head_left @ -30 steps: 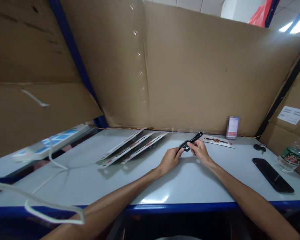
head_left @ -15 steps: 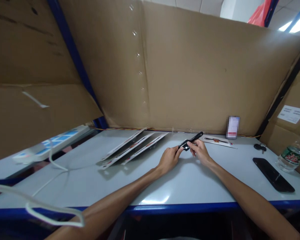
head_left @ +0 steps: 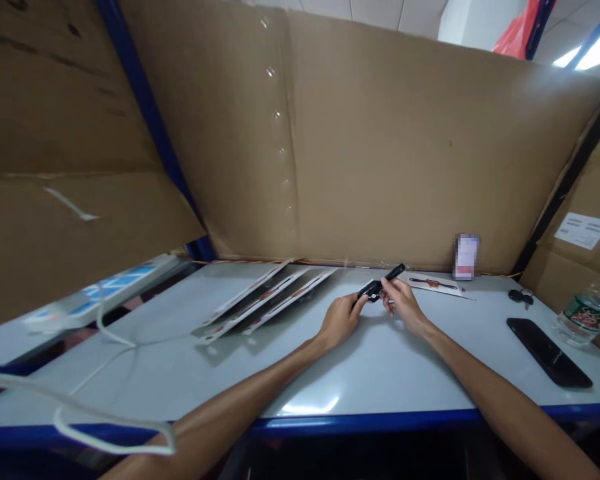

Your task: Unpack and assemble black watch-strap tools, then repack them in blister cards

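Note:
A black spokeshave [head_left: 371, 290] is held up over the table's middle, slanting with its right handle pointing up and away. My left hand [head_left: 341, 320] is closed round its left end, thumb lying near the body. At the middle, beside the right handle, my right hand [head_left: 401, 301] pinches it with thumb and fingers; exactly what the fingertips press is too small to see. Behind my right hand a printed card [head_left: 433, 285] picturing the same kind of tool lies on the table. To the left, several similar cards [head_left: 253, 310] lean in a slanted row.
A dark phone [head_left: 549, 352], keys [head_left: 521, 297] and a plastic bottle [head_left: 583, 319] are on the right of the table [head_left: 380, 373]. Another phone with a blurred screen [head_left: 466, 257] stands against the cardboard wall [head_left: 380, 147]. A white cable [head_left: 115, 427] loops at the left front.
My right hand has shifted slightly to the right along the spokeshave, its fingers a little more apart from the left hand. The left hand keeps its hold.

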### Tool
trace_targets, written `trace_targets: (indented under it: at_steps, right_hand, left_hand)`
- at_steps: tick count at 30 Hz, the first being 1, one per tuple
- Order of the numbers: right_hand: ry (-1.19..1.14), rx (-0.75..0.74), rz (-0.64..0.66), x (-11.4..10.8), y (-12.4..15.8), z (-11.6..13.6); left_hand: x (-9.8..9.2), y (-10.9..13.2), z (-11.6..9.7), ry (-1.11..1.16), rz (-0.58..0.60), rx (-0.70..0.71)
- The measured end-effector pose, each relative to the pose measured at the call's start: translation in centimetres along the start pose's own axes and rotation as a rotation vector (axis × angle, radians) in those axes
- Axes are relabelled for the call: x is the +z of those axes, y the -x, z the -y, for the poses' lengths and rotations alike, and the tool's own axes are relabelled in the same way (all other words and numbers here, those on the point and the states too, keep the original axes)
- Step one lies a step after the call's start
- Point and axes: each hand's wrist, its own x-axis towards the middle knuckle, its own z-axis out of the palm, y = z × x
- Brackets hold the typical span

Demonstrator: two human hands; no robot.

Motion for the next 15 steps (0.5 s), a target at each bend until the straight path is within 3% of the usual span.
trace_targets:
  at_steps: [5, 7, 11, 15]
  right_hand:
    - [-0.009, -0.043, -0.188, -1.6, -1.0, 0.0]
    - [0.082, -0.070, -0.208, -2.7, -1.6, -0.3]
    - [0.647, -0.114, -0.160, -4.1, -2.1, -1.3]
    - [1.201, -0.110, -0.127, -3.7, -1.4, -2.1]
  left_hand:
    - [-0.3, -0.4, 0.2, -0.008, 0.048, 0.011]
    - [-0.7, -0.6, 0.2, -0.066, 0.088, 0.021]
    - [-1.4, -0.9, 0.6, -0.292, 0.163, 0.028]
    - [-1.9, -1.0, 1.1, -0.510, 0.206, 0.019]
